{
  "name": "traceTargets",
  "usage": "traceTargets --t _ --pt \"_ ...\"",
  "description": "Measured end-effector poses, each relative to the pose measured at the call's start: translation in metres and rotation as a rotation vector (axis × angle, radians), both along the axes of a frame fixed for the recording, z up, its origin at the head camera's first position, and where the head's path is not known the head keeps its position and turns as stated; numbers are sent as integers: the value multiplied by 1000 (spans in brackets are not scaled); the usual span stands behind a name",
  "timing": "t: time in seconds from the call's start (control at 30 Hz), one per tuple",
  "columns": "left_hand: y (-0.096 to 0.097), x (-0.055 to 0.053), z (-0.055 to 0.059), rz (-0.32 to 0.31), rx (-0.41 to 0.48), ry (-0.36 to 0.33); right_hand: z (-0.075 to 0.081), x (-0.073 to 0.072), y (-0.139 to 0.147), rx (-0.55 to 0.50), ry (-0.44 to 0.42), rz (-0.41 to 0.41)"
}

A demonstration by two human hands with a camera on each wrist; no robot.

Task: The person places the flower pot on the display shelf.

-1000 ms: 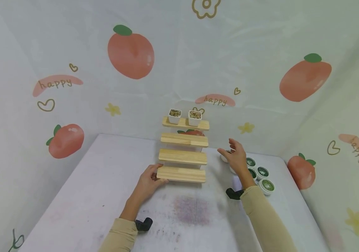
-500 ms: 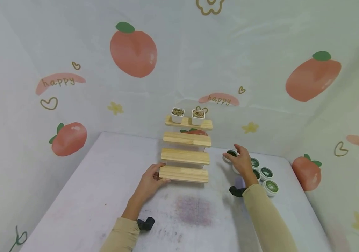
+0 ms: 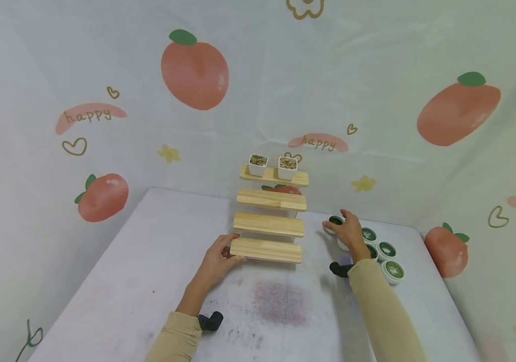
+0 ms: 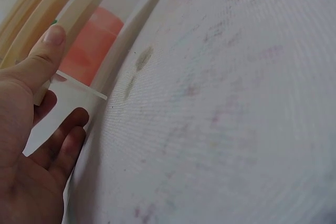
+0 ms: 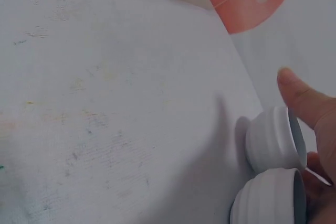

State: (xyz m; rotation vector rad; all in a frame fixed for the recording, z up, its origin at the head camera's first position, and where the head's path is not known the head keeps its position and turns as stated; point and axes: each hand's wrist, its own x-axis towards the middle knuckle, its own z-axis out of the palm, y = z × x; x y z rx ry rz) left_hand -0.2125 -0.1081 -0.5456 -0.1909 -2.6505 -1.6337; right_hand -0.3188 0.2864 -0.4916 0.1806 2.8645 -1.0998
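Note:
My left hand (image 3: 215,260) holds the left end of the lowest board (image 3: 267,250) of a four-step wooden display stand, thumb in front. In the left wrist view its thumb lies against the wood, with other fingers loosely bent below beside a clear side panel (image 4: 73,95). My right hand (image 3: 350,233) is spread around the farthest small white ribbed pot (image 3: 331,228), which has dark green inside. In the right wrist view the thumb hovers by that pot's rim (image 5: 270,140); the fingers are partly hidden behind. A second white pot (image 5: 268,198) stands beside it.
Two square white pots with gravel-like filling stand on the top board, left (image 3: 258,165) and right (image 3: 287,168). Several round white pots with green contents (image 3: 393,271) cluster right of my right forearm. A white printed curtain (image 3: 258,75) hangs behind the table (image 3: 158,241).
My right hand has lowered over the farthest round pot, its thumb and fingers closing in around it. My left hand keeps its place on the stand. The head view has shifted slightly.

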Motion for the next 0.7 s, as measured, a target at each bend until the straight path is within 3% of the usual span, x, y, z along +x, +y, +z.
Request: traceTargets --t 0.37,0.7 --pt "1 1 5 -10 18 -12 -3 -3 -1 75 -54 -13" --pt "1 2 6 -8 4 -10 -2 0 -3 59 -50 -9"
